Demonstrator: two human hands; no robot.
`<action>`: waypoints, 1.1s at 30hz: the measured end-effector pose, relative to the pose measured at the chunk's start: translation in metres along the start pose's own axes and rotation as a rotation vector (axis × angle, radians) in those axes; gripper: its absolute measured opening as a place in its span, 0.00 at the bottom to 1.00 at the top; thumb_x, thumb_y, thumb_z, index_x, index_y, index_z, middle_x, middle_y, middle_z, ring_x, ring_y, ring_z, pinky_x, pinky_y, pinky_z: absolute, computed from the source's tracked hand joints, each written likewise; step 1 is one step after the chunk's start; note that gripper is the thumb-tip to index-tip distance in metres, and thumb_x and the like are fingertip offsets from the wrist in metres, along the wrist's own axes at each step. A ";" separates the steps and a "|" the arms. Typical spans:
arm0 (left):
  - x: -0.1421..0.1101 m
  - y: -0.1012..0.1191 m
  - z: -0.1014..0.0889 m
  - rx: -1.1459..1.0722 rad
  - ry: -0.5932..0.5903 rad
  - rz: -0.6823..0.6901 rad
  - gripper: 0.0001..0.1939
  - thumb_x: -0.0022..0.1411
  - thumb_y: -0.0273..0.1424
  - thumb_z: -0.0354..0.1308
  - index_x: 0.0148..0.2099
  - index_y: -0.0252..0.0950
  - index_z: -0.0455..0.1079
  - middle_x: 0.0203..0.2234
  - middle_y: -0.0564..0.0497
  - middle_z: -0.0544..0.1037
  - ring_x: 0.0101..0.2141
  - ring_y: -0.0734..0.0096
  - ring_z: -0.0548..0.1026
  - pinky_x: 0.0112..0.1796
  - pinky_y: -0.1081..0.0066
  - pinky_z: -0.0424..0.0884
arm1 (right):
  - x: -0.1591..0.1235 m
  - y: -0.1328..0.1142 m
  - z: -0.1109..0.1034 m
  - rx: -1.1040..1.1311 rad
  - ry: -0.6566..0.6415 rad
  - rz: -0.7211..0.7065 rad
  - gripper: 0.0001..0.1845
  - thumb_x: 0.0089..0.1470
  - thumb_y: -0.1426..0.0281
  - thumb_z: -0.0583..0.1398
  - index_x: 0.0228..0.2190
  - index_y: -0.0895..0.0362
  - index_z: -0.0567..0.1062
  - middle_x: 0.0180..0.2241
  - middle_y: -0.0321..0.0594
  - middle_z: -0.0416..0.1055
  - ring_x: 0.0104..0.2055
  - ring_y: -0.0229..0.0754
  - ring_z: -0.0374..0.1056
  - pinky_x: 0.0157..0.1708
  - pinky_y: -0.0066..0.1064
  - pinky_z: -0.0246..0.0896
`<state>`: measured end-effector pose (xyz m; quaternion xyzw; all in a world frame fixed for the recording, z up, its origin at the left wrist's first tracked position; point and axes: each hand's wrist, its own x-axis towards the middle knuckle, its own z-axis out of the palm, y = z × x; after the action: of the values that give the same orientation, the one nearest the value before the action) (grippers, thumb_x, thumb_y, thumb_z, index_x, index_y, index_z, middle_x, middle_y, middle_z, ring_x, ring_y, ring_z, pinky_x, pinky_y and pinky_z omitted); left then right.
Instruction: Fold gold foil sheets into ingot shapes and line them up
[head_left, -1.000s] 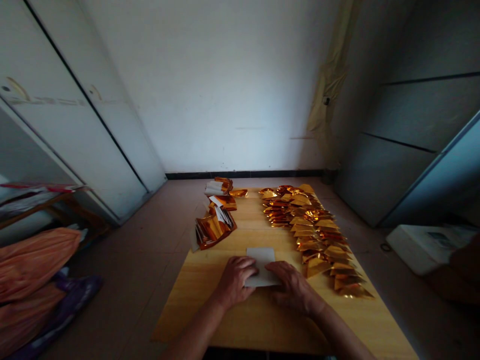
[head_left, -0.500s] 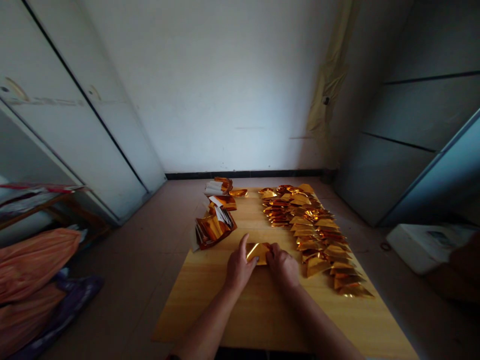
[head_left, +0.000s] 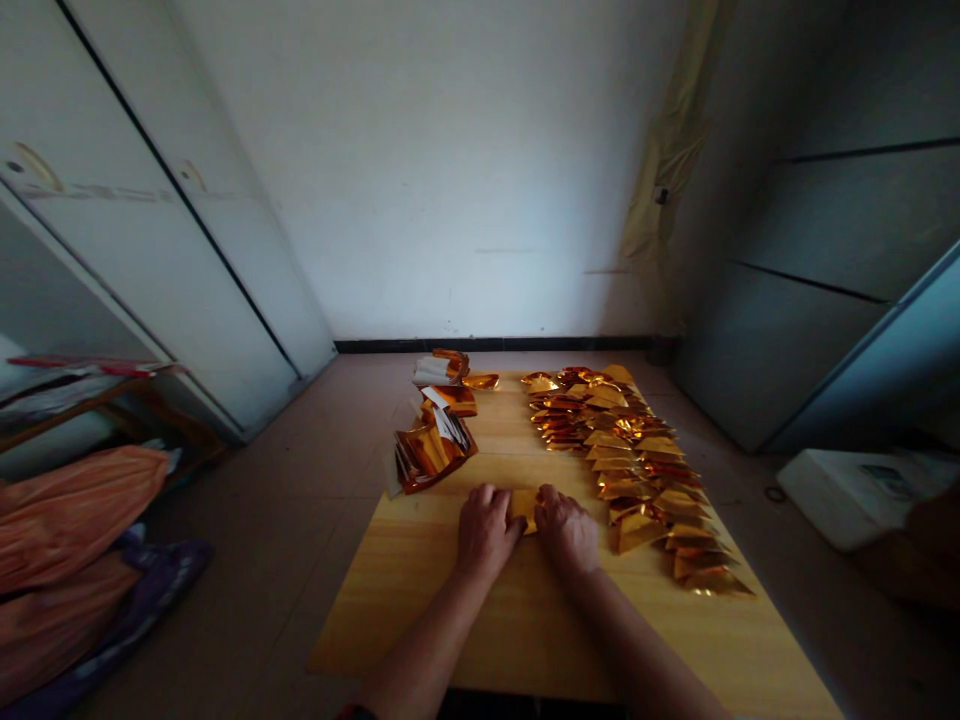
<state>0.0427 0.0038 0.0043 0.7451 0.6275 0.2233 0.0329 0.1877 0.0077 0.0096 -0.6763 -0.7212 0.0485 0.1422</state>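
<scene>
On the wooden table (head_left: 450, 600), each hand's fingers (head_left: 551, 503) close on folded gold foil (head_left: 524, 508).

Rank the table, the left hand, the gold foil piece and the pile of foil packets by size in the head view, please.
1. The table
2. The pile of foil packets and the left hand: alike, and the hand is nearer, so unranked.
3. The gold foil piece, partly hidden.

Head-worn camera, looking forward and down from above and behind the person's hands (head_left: 487, 532). The view faces along a wooden table (head_left: 397, 570) toward a white wall (head_left: 450, 190).
</scene>
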 end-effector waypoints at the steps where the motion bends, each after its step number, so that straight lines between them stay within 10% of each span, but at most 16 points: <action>1: 0.000 0.000 -0.001 0.007 -0.009 -0.004 0.16 0.53 0.35 0.61 0.45 0.39 0.70 0.37 0.49 0.69 0.42 0.63 0.68 0.43 0.66 0.65 | 0.000 0.000 0.000 -0.009 -0.009 0.005 0.07 0.56 0.72 0.52 0.36 0.54 0.69 0.31 0.38 0.74 0.34 0.38 0.69 0.28 0.26 0.49; 12: -0.004 0.005 -0.006 0.126 -0.050 -0.008 0.16 0.57 0.37 0.58 0.48 0.40 0.69 0.55 0.45 0.64 0.49 0.56 0.64 0.46 0.61 0.62 | 0.000 -0.001 -0.003 -0.055 -0.035 -0.013 0.07 0.59 0.70 0.52 0.34 0.54 0.70 0.31 0.38 0.73 0.34 0.38 0.69 0.27 0.26 0.47; 33: -0.012 0.000 -0.017 0.131 -0.117 0.096 0.22 0.60 0.37 0.53 0.56 0.42 0.61 0.53 0.46 0.66 0.53 0.56 0.60 0.48 0.55 0.58 | -0.015 -0.006 -0.018 -0.053 -0.076 0.023 0.19 0.51 0.58 0.58 0.44 0.52 0.71 0.38 0.42 0.69 0.42 0.46 0.66 0.35 0.31 0.55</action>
<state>0.0354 -0.0113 0.0159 0.7866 0.6015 0.1391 0.0099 0.1878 -0.0099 0.0264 -0.6859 -0.7191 0.0566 0.0962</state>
